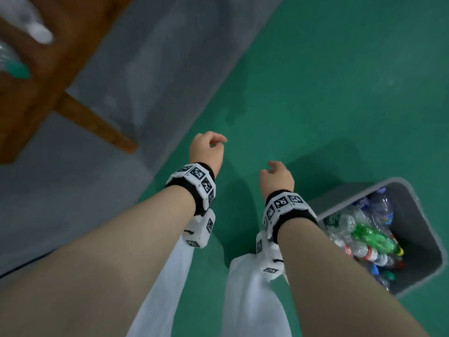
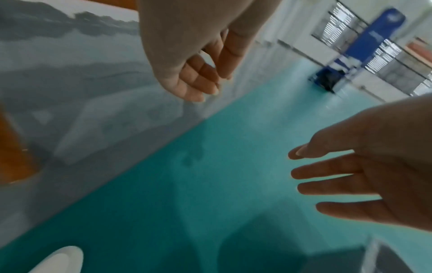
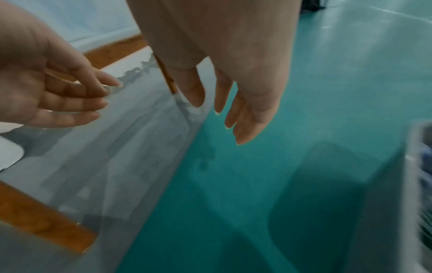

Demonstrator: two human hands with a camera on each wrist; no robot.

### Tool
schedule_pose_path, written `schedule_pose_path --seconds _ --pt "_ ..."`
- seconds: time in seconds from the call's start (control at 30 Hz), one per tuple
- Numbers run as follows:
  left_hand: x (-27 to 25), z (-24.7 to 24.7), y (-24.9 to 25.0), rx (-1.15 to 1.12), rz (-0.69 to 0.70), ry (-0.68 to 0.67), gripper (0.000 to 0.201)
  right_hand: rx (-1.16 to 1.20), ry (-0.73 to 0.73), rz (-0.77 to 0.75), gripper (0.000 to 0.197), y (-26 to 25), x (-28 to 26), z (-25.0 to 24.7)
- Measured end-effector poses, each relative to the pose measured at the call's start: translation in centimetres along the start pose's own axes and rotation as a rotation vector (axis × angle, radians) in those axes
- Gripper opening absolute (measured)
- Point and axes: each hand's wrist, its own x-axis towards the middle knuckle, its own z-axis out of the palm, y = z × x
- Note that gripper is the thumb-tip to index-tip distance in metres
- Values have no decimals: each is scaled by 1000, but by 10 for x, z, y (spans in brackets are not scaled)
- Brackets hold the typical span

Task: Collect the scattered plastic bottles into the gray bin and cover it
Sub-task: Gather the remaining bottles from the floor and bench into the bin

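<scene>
Both hands hang empty over the green floor [image 1: 315,81], fingers loose: left hand [image 1: 206,152], right hand [image 1: 275,178]. The gray bin [image 1: 422,239] (uncovered) stands beside the right forearm, with bottles [image 1: 364,239] inside.

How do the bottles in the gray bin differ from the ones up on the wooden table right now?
The bottles in the gray bin lie piled together, sharp enough to show a green one and red labels; the bottles on the wooden table sit apart at the frame edge, badly blurred. The binned ones are collected; the table ones still wait. Both groups look like clear plastic. Neither the left hand nor the right hand holds one.
</scene>
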Motion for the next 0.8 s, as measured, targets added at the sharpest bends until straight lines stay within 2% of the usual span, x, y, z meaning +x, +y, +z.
schedule_pose_path --seconds 0.17,0.27,0.43,0.6,0.8 --pt "44 -115 -5 -209 -90 264 30 -142 -15 -208 43 -118 -5 29" --pt "61 -166 -10 -273 -117 400 35 -173 -24 -308 42 -171 -11 49" --pt "84 -240 -24 -353 -220 530 33 -183 -90 -439 40 -252 -31 101" --pt "117 -278 -23 -357 -213 556 16 -155 -157 -536 49 -324 -37 145" --pt "191 -307 5 -147 -265 521 52 25 -138 -579 74 -410 -21 189"
